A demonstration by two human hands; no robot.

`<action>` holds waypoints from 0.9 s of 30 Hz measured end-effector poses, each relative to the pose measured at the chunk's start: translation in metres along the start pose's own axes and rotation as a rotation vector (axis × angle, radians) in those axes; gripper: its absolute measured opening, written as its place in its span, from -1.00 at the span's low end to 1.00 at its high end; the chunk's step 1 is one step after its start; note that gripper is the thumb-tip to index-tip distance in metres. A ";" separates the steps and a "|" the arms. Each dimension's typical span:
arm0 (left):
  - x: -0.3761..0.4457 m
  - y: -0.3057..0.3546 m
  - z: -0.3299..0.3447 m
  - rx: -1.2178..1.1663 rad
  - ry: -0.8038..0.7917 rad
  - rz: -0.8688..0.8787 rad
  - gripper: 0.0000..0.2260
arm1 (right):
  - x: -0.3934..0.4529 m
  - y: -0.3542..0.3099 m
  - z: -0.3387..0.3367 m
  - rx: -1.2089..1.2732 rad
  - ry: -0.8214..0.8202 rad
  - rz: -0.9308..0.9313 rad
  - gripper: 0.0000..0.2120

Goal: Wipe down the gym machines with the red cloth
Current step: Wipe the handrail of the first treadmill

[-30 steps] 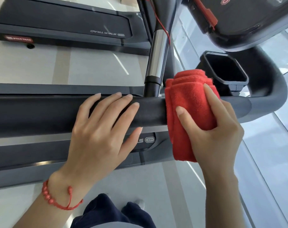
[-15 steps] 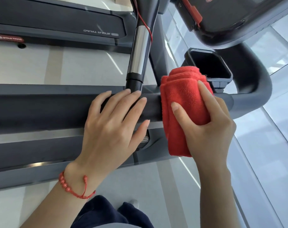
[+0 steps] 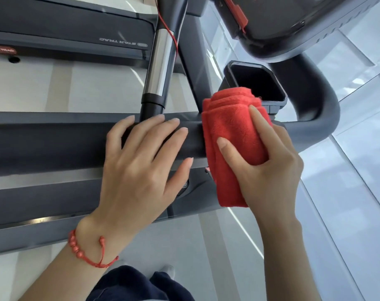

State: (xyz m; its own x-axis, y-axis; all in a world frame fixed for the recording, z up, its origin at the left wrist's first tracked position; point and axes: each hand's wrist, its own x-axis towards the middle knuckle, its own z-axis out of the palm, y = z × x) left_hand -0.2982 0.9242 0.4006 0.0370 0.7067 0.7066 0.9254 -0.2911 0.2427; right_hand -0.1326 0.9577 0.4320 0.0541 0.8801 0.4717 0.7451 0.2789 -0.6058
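Red cloth (image 3: pixel 232 135), folded into several thick layers, drapes over the dark handrail (image 3: pixel 54 146) of a treadmill, seen from above by the person wiping it. Its top edge shows stacked folds and its lower end hangs below the rail. The right hand (image 3: pixel 269 170) grips the cloth, thumb across the front and forefinger lying along the upper right side, the remaining fingers wrapped out of sight behind the fabric and rail. Just to the left of the cloth, the left hand (image 3: pixel 141 168) rests flat on the same handrail with fingers straight and slightly spread, fingertips reaching over the rail's far edge, thumb pointing toward the cloth without touching it. A red beaded bracelet (image 3: pixel 84 253) circles the left wrist.

A shiny metal upright post (image 3: pixel 158 61) with a black collar meets the rail just beyond the left fingertips, and a thin red cord (image 3: pixel 169 33) runs down beside it. Behind the cloth sits a black, square cup holder (image 3: pixel 256 83). To the right, the grey rail curves upward toward the dark console (image 3: pixel 282 25), which carries a red clip (image 3: pixel 237 11). A neighbouring treadmill deck (image 3: pixel 65 29) lies across the top left on a pale floor (image 3: pixel 87 88). Dark blue trouser legs (image 3: pixel 139 285) show at the bottom edge.
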 end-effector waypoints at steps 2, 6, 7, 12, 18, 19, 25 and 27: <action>0.006 0.011 0.007 -0.023 -0.028 0.017 -0.73 | 0.003 0.006 -0.004 0.016 -0.022 -0.012 -0.44; 0.016 0.026 0.020 -0.042 -0.084 0.032 -0.71 | 0.016 0.026 -0.019 -0.004 0.039 0.053 -0.46; 0.016 0.028 0.023 -0.042 -0.096 0.033 -0.71 | 0.018 0.030 -0.022 -0.008 0.057 0.069 -0.47; 0.014 0.030 0.030 -0.016 -0.079 0.025 -0.74 | 0.012 0.033 -0.018 -0.003 0.039 0.008 -0.46; 0.015 0.037 0.034 0.011 -0.005 -0.011 -0.77 | 0.019 0.050 -0.027 0.051 -0.010 -0.033 -0.45; 0.015 0.038 0.035 0.021 0.006 -0.018 -0.78 | 0.022 0.056 -0.031 0.050 -0.001 -0.017 -0.45; 0.019 0.052 0.040 0.101 0.005 -0.049 -0.76 | 0.034 0.079 -0.045 0.110 -0.058 0.012 -0.45; 0.024 0.056 0.041 0.105 0.008 -0.057 -0.75 | 0.041 0.083 -0.049 0.208 -0.101 0.038 -0.47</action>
State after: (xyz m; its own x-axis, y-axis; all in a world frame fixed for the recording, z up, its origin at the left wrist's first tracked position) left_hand -0.2300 0.9511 0.4037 -0.0192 0.7148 0.6990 0.9605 -0.1810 0.2115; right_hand -0.0361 0.9976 0.4327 0.0050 0.9225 0.3860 0.5903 0.3089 -0.7458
